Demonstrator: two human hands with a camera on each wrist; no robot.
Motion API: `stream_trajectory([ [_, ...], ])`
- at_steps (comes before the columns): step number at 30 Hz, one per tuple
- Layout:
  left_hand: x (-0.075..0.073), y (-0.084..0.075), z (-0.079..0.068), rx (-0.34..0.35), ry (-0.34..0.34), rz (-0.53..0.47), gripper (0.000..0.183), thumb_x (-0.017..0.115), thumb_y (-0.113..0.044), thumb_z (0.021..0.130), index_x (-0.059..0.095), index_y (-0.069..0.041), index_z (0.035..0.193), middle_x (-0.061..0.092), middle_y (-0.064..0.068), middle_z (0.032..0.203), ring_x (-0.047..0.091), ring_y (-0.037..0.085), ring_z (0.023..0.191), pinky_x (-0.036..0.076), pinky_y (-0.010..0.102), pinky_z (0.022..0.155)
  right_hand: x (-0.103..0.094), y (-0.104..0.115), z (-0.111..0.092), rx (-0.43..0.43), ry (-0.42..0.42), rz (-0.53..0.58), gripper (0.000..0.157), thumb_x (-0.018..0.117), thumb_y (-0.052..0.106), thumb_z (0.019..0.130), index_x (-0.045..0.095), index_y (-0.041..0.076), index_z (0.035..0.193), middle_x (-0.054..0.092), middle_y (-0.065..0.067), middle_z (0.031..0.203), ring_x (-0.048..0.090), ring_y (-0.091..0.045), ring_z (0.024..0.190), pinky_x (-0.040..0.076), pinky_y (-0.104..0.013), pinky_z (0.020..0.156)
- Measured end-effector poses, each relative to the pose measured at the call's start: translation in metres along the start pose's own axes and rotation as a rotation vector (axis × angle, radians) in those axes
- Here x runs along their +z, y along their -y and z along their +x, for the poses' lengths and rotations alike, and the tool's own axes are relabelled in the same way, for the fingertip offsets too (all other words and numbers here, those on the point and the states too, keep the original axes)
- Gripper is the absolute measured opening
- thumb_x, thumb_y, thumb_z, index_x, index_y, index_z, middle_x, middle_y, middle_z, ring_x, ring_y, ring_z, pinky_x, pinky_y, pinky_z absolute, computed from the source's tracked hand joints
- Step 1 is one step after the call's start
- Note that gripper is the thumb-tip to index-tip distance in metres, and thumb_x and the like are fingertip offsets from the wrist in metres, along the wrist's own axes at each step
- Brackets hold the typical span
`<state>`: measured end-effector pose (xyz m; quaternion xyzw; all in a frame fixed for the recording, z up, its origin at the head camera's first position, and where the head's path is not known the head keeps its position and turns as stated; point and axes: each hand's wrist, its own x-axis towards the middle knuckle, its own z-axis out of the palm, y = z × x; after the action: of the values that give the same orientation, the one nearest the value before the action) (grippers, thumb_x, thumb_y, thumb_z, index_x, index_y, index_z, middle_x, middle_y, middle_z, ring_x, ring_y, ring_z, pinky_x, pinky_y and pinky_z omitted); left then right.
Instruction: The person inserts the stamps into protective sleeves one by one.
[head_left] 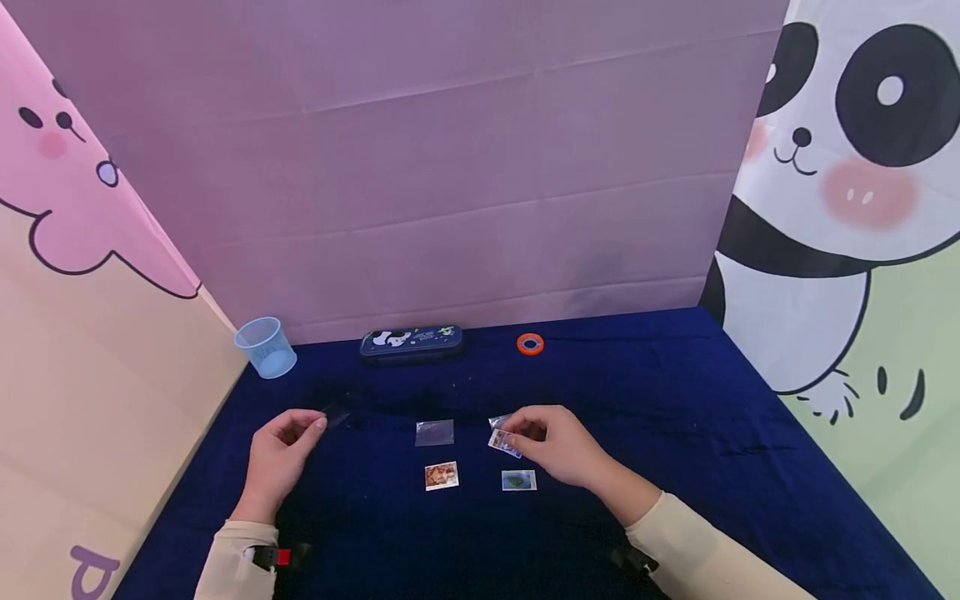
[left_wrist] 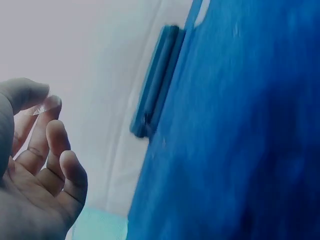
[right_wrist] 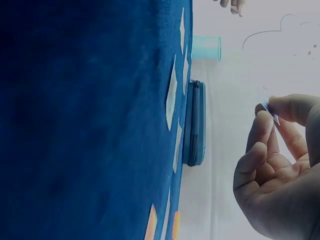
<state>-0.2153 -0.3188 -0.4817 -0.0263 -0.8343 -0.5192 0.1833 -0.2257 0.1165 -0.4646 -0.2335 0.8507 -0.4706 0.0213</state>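
My left hand (head_left: 279, 454), at the left of the table, pinches a small clear plastic sleeve (head_left: 337, 417) between thumb and index finger. It shows as a thin transparent edge (left_wrist: 41, 108) in the left wrist view. My right hand (head_left: 558, 444) pinches a small bluish stamp (head_left: 504, 443) with a white border, raised off the cloth in the right wrist view. Behind that stamp lies a clear sleeve (head_left: 497, 422), partly hidden by the fingers. Another clear sleeve (head_left: 435, 432) lies between the hands. Nearer the front are an orange-brown stamp (head_left: 441, 476) and a green-blue stamp (head_left: 519, 480).
Along the back of the dark blue cloth (head_left: 390, 542) stand a translucent blue cup (head_left: 267, 348), a navy pencil case (head_left: 412, 342) with a panda print, and an orange ring-shaped roll of tape (head_left: 530, 344). A lilac backdrop (head_left: 480, 167) rises behind the table.
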Motion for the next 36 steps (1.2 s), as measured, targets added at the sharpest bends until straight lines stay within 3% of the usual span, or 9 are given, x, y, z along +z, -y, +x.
stream_trajectory([
  [6, 0.023, -0.024, -0.007, 0.11, 0.091, -0.006, 0.008, 0.07, -0.014, 0.102, 0.071, -0.008, 0.108, 0.069, 0.008, 0.115, 0.062, 0.017, 0.078, 0.05, 0.027, 0.067, -0.009, 0.0, -0.021, 0.029, -0.063, -0.077, 0.014, 0.075, 0.016, 0.097, 0.079, 0.028, 0.103, 0.068, 0.012, 0.094, 0.062, -0.012, 0.079, 0.052, -0.03, 0.065],
  [9, 0.037, -0.039, -0.012, 0.128, 0.141, -0.036, 0.005, 0.07, -0.012, 0.102, 0.071, -0.01, 0.106, 0.07, 0.007, 0.108, 0.061, 0.018, 0.075, 0.049, 0.028, 0.065, -0.012, 0.002, -0.029, 0.046, -0.063, -0.078, 0.015, 0.075, 0.014, 0.097, 0.079, 0.027, 0.103, 0.068, 0.011, 0.094, 0.063, -0.012, 0.079, 0.052, -0.03, 0.065],
  [13, 0.058, -0.054, -0.019, 0.123, 0.183, -0.069, 0.003, 0.069, -0.013, 0.103, 0.072, -0.012, 0.104, 0.068, 0.005, 0.095, 0.058, 0.019, 0.07, 0.047, 0.029, 0.06, -0.014, 0.001, -0.037, 0.06, -0.054, -0.032, 0.015, 0.075, 0.012, 0.096, 0.079, 0.024, 0.105, 0.069, 0.007, 0.098, 0.067, -0.014, 0.079, 0.055, -0.03, 0.064],
  [22, 0.096, -0.076, -0.029, 0.101, 0.244, -0.127, 0.005, 0.069, -0.02, 0.104, 0.071, -0.015, 0.104, 0.063, 0.005, 0.084, 0.055, 0.019, 0.064, 0.044, 0.029, 0.055, -0.017, -0.006, -0.041, 0.085, -0.013, 0.19, 0.019, 0.071, 0.007, 0.098, 0.077, 0.014, 0.114, 0.067, -0.009, 0.113, 0.072, -0.022, 0.08, 0.061, -0.035, 0.067],
  [26, 0.112, -0.082, -0.039, 0.08, 0.274, -0.172, 0.008, 0.07, -0.021, 0.103, 0.071, -0.014, 0.105, 0.06, 0.008, 0.08, 0.051, 0.015, 0.059, 0.042, 0.028, 0.051, -0.017, -0.008, -0.043, 0.077, -0.019, 0.184, 0.024, 0.072, 0.004, 0.095, 0.076, 0.011, 0.117, 0.068, -0.009, 0.111, 0.07, -0.021, 0.081, 0.061, -0.035, 0.068],
  [32, 0.134, -0.092, -0.049, 0.046, 0.326, -0.235, 0.017, 0.073, -0.026, 0.101, 0.071, -0.01, 0.106, 0.064, 0.006, 0.087, 0.047, 0.012, 0.057, 0.042, 0.026, 0.051, -0.017, -0.014, -0.043, 0.043, -0.077, 0.195, 0.023, 0.074, 0.002, 0.093, 0.075, 0.01, 0.114, 0.072, -0.009, 0.105, 0.071, -0.021, 0.08, 0.061, -0.034, 0.068],
  [36, 0.147, -0.094, -0.052, 0.027, 0.332, -0.243, 0.01, 0.073, -0.017, 0.101, 0.071, -0.009, 0.106, 0.063, 0.003, 0.088, 0.047, 0.011, 0.058, 0.041, 0.025, 0.051, -0.017, -0.015, -0.042, 0.051, -0.125, 0.226, 0.018, 0.077, 0.005, 0.092, 0.075, 0.01, 0.11, 0.074, -0.008, 0.102, 0.072, -0.023, 0.079, 0.061, -0.035, 0.069],
])
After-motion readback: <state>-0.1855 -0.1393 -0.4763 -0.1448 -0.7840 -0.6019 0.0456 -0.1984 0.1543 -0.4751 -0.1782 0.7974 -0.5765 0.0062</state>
